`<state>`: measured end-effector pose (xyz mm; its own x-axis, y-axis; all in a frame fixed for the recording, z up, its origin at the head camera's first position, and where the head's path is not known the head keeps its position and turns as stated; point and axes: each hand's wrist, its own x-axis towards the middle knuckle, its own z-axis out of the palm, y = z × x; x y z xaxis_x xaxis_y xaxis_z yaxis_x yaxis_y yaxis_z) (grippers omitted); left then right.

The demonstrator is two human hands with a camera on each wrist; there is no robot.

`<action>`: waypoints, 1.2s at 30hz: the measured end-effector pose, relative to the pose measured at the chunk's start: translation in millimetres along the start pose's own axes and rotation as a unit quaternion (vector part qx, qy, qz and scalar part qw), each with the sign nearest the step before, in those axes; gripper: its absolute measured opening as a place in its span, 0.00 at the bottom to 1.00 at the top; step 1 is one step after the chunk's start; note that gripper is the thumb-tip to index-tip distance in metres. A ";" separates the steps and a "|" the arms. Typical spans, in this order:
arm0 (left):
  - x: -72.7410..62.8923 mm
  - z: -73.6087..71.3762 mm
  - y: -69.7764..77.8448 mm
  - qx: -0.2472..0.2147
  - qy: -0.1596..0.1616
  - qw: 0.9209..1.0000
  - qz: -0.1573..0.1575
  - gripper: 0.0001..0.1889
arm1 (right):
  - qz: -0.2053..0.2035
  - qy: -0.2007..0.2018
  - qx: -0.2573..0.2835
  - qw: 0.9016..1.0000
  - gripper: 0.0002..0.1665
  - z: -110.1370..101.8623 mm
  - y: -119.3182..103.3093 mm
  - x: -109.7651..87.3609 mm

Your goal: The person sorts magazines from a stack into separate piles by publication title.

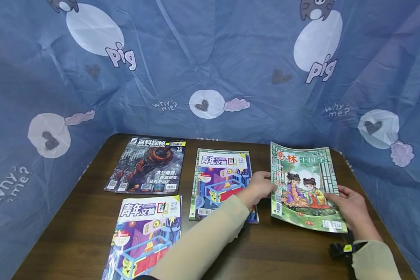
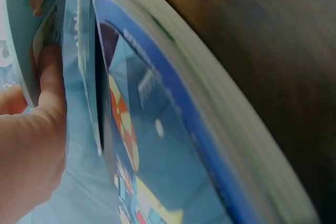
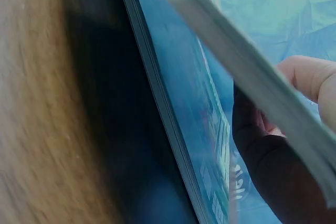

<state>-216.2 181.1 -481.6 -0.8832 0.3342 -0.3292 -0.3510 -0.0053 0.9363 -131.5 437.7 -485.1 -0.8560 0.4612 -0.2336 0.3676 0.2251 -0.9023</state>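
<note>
A magazine with a green cover and two cartoon children (image 1: 302, 186) is held tilted up over the right side of the table. My left hand (image 1: 260, 189) pinches its left edge, while my right hand (image 1: 351, 210) grips the lower right edge, thumb on the front. From the right wrist, the held magazine's page edge (image 3: 247, 64) rises between thumb and fingers. Below it lies a glossy magazine with a dark edge (image 3: 163, 103), hidden in the head view. Beside my left hand is a stack topped by a purple-covered magazine (image 1: 224, 179), partly behind my left forearm.
Two overlapping dark-covered magazines (image 1: 147, 165) lie at the back left of the brown wooden table (image 1: 73, 229). Another purple-covered magazine (image 1: 143, 233) lies nearer the front, partly behind the left sleeve. Blue printed cloth (image 1: 203, 58) hangs around the table's back and sides.
</note>
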 end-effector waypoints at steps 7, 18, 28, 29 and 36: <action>-2.2 12.9 -1.2 0.030 0.033 0.999 0.012 0.14 | -0.016 0.003 -0.003 1.000 0.38 -8.7 2.8 4.7; -0.7 24.9 -2.2 0.058 0.012 0.998 0.012 0.22 | 0.002 0.016 -0.025 1.000 0.39 -22.8 7.8 16.4; 3.3 32.6 -9.8 0.060 -0.001 0.998 0.011 0.27 | -0.008 0.007 -0.056 0.998 0.40 -31.4 8.8 24.3; 3.4 32.8 -9.7 0.064 -0.004 0.998 0.012 0.27 | -0.007 0.005 -0.058 0.998 0.40 -32.4 8.2 25.4; 4.7 32.3 -10.3 0.130 0.001 0.991 0.031 0.29 | 0.005 -0.002 -0.087 0.996 0.45 -37.1 4.1 32.0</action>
<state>-206.7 213.2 -488.9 -0.9016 0.3384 -0.2695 -0.2037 0.2175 0.9546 -143.9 485.2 -482.8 -0.8532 0.4609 -0.2441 0.4334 0.3660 -0.8235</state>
